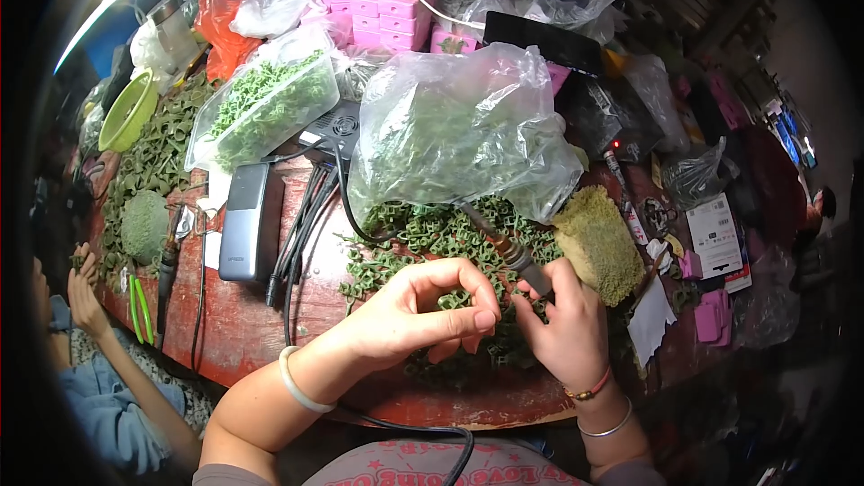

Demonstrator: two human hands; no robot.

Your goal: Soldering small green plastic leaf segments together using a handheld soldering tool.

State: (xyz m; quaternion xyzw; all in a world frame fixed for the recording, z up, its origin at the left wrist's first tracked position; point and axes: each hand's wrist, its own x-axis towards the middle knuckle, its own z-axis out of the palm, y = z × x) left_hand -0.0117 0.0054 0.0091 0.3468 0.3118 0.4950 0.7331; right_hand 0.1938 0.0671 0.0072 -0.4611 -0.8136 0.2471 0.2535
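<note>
My right hand (569,319) is closed around the dark handle of a soldering-iron-like tool (504,247). The tool has brass-coloured collars, and its thin end points away from me. To its left is my left hand (432,306), fingers curled and thumb tip close to the fingertips. Whatever it may pinch is hidden or too small to name. Both hands are over a spread of small dark green moulded pieces (414,238), some of them hidden by my hands. Right of the tool lies a yellow-green sponge-like block (601,247).
A clear bag of green pieces (463,130) stands behind the pile. Left are a dark power bank (248,225), black cables (301,225), a clear tub (265,103) and green tweezers (140,308). A co-worker's hand (87,297) is at far left. Pink blocks (391,13) stack behind.
</note>
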